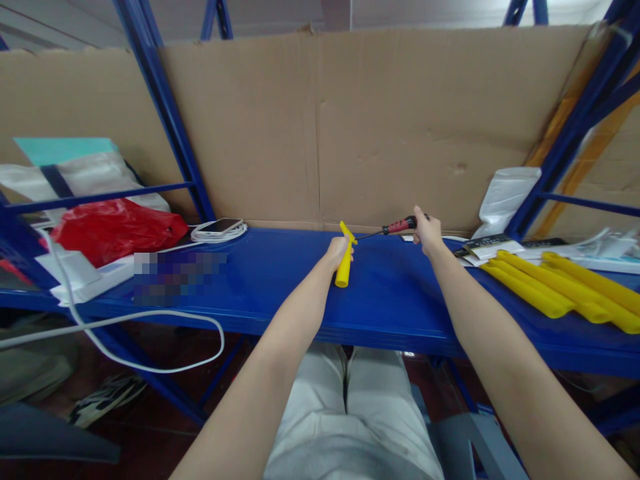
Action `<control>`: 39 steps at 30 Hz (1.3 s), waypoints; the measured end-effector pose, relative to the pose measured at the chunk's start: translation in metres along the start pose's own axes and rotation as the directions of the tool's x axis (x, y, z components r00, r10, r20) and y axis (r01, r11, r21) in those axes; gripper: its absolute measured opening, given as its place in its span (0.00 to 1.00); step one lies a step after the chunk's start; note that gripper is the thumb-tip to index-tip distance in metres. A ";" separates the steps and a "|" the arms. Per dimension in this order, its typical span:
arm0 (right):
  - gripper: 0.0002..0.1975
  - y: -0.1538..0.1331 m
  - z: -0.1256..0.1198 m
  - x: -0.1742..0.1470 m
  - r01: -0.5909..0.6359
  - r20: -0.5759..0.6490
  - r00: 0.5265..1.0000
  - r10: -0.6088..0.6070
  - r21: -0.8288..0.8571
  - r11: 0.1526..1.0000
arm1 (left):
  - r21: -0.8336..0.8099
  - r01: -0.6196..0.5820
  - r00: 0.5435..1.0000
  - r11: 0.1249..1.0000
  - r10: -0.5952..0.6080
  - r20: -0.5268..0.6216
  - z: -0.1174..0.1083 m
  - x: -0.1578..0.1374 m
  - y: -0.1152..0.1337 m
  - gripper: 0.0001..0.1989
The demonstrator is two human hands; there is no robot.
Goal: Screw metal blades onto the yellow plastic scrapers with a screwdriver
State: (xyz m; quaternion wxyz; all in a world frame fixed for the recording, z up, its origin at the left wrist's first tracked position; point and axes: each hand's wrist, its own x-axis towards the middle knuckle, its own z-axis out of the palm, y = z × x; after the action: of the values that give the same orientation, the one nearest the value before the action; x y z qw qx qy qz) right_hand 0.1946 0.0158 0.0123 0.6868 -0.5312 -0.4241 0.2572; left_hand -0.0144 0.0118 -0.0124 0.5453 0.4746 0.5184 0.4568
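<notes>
My left hand (340, 253) is closed around a yellow plastic piece (343, 272), a tube-like handle with a narrower tip rising above the fingers. My right hand (427, 231) grips the end of a screwdriver (399, 226) with a red and black handle. Its thin shaft points left and reaches the upper part of the yellow piece. Whether the tip sits in a screw or hole is too small to tell. Both hands are above the blue shelf table (280, 273).
Several yellow tubes (555, 287) lie at the right beside packets and a white plastic bag (505, 200). At left are a red bag (120, 230), a phone (221, 227) on a coiled white cable and a power strip (107, 275). Cardboard (320, 127) stands behind.
</notes>
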 end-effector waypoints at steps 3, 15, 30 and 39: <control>0.12 -0.003 0.001 0.000 -0.065 -0.059 0.996 0.067 0.024 0.998 | -0.003 0.001 1.000 1.000 -0.001 0.007 0.001 -0.001 0.001 0.14; 0.09 -0.006 0.002 -0.003 -0.071 -0.099 0.993 0.072 0.016 0.997 | 0.007 -0.009 1.000 1.000 0.009 0.007 0.000 -0.002 0.001 0.14; 0.07 -0.013 0.004 -0.010 -0.067 -0.070 0.995 0.074 0.097 0.993 | -0.010 -0.010 1.000 1.000 0.010 0.030 0.001 -0.002 0.000 0.14; 0.14 -0.016 0.004 -0.012 -0.093 -0.117 0.988 0.099 0.056 0.994 | -0.031 0.005 0.999 0.999 -0.004 0.037 0.002 -0.004 0.002 0.14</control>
State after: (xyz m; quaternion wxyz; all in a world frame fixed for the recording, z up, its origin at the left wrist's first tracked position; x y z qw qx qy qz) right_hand 0.1832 0.0030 0.0240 0.7110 -0.5481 -0.3495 0.2682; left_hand -0.0127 0.0078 -0.0103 0.5631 0.4732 0.5021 0.4549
